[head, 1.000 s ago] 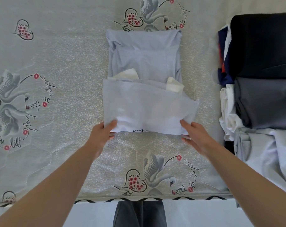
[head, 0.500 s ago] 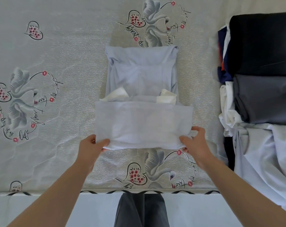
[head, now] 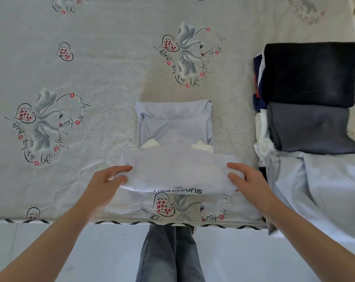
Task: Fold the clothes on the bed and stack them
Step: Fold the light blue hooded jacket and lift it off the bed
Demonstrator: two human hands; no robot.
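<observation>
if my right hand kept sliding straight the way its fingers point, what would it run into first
The right hand points up-left, already gripping the light blue garment; it would likely push straight into that folded layer, though depth is unclear.

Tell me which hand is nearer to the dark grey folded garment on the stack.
Right. The right hand grips the light blue shirt's right end, just below-left of the dark grey folded garment. The left hand grips the shirt's far end.

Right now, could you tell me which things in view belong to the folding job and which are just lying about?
In the job:
- pale blue garment, gripped by left hand and right hand
- folded stack
- unfolded pale garment

Lying about:
- swan-print bedcover
</observation>
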